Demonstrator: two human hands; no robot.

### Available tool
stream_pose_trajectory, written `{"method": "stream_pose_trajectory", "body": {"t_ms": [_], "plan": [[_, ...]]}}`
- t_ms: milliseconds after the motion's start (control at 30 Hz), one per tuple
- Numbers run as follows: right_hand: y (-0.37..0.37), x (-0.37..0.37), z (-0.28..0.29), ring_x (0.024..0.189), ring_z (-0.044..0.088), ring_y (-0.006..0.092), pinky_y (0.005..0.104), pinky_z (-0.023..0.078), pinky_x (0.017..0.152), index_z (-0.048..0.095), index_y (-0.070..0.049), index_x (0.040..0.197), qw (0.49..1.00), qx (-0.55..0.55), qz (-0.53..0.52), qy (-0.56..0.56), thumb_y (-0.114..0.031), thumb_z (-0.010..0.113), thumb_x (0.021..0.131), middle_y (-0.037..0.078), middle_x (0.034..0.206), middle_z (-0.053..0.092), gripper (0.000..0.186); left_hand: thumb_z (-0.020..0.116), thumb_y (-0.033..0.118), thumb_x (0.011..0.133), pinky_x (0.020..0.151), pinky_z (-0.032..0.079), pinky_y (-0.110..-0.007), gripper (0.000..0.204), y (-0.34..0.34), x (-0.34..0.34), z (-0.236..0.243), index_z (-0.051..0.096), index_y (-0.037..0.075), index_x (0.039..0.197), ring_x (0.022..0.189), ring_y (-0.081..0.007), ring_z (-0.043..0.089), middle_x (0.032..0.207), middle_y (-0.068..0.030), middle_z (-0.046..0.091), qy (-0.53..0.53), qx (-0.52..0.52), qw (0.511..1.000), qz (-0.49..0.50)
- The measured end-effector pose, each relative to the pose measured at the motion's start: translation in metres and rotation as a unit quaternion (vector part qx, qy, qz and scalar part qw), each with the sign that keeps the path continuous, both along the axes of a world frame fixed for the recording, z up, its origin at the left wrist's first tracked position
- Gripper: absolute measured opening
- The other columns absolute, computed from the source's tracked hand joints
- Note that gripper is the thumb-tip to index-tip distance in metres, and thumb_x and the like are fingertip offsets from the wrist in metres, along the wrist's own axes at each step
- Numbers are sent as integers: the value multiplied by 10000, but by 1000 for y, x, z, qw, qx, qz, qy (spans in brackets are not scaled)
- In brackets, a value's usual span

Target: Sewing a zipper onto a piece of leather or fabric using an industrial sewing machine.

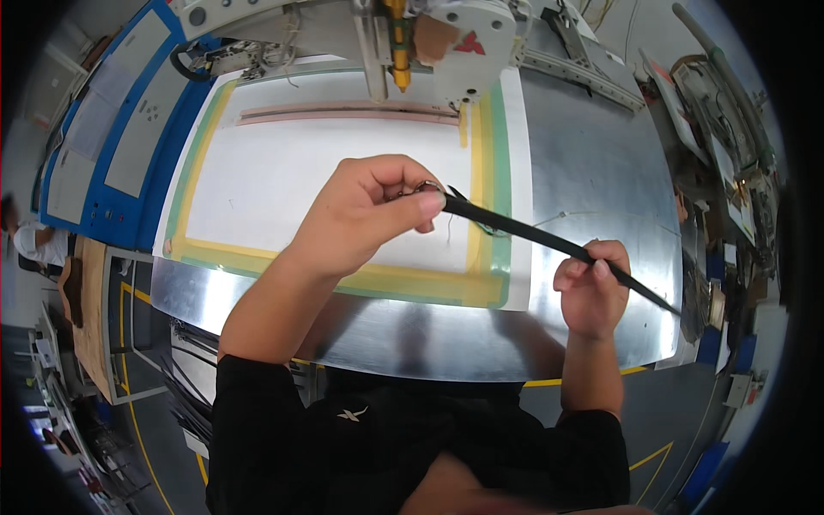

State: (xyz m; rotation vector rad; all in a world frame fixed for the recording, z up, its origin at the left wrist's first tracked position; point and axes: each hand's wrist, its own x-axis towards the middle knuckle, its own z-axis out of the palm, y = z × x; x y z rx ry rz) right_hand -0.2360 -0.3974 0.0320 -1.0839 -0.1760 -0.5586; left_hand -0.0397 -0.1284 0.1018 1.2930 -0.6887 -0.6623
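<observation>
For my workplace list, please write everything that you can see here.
Narrow strip: one, black, right of centre
Metal table: one, silver, centre
White sheet: one, white, on table
Tape border: one, yellow and green, on sheet
Pink strip: one, pinkish, far side of sheet
Machine head: one, whitish, top centre
Nozzle: one, brass-coloured, top centre
Cabinet: one, blue, upper left
Bench: one, wooden brown, left
Loose strips: several, dark, lower left
Co-worker: one, white top, far left
Clutter: uncountable, mixed, right edge
Floor: one, grey, yellow-lined, below
Shirt: one, black, bottom
Left grip: one, bare, on narrow strip's upper end
Right grip: one, bare, lower on narrow strip
</observation>
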Motion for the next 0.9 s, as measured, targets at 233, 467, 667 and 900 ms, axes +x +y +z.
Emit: {"method": "stream_pose_trajectory", "body": {"t_ms": [233,467,667,900], "plan": [[13,-3,-11,900,746,307,469,618,868,587,75,1219,984,-162,-41,-59,-142,631,1039,244,1032,719,285,600,190,1060,794,558,-340,172,-19,-7,-18,618,19,1045,832,-206,713,925,-126,727,112,-69,987,95],[10,-10,-12,934,738,298,459,617,859,575,48,1231,995,-87,-33,-34,-183,646,1049,216,1020,717,303,577,209,1070,779,552,-350,176,-18,-18,-9,590,35,1046,825,-227,710,915,-144,731,118,-65,987,87],[13,-10,-11,941,735,250,424,616,832,546,29,1244,999,-38,-20,-19,-205,633,1063,181,1023,719,309,582,229,1060,760,544,-350,181,-11,-24,-7,568,53,1018,794,-232,693,861,-144,714,137,-69,981,120],[13,-14,-6,930,736,246,402,625,793,536,21,1247,999,-42,-20,-11,-197,639,1063,178,1031,717,303,575,228,1054,738,528,-358,190,-13,-26,-4,543,41,1059,757,-243,682,840,-150,708,143,-94,978,115]]}}
